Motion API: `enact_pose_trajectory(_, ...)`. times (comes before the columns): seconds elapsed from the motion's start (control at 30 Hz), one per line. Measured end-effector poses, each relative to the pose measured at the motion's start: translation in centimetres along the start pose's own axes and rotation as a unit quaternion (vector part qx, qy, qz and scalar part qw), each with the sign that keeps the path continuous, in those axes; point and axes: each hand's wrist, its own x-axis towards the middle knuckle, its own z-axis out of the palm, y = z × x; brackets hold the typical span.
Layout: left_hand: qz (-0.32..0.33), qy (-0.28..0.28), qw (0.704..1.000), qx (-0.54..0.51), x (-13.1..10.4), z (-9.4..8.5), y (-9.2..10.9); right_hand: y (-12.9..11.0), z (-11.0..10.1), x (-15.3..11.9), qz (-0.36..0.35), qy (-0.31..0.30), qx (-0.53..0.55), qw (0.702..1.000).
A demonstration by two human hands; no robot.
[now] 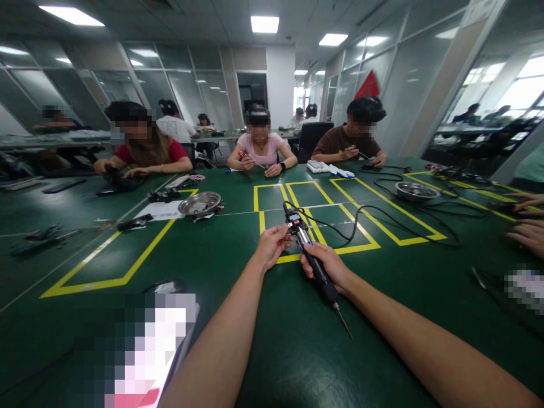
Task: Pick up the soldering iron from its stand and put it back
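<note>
An electric screwdriver [324,284] is held above the green table, its thin metal bit [344,322] slanting down toward me. My right hand [330,262] wraps around the middle of its black body. At the far, corded end, the fingertips of my left hand [272,247] are pinched against the tool's side, next to a small red-lit part. Exactly what those fingertips press on is partly hidden. A black cord [356,224] runs from that end across the table to the right.
Yellow tape outlines [357,247] mark the green tabletop [204,340]. Metal bowls stand left [199,204] and right [417,191]. A blurred-out bright device [157,345] lies near my left forearm. Several people work across the table; another person's hands [529,226] rest at the right edge.
</note>
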Motion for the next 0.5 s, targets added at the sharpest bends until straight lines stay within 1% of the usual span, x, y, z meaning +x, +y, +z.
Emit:
enact_pose_trajectory(0.27,0.044,0.028,0.995,0.085,0.4,0.1,-0.7,0.5,-0.2,0.2,-0.018,0.018,-0.021,0.999)
enact_pose_trajectory(0.43,0.062,0.012,0.989,0.133,0.5,0.0,-1.2,0.0,0.2,0.1,-0.020,0.046,-0.030,0.998)
enact_pose_trajectory(0.5,0.065,0.000,0.986,0.151,0.5,0.0,-1.3,-0.4,0.0,0.2,-0.019,0.067,-0.034,0.997)
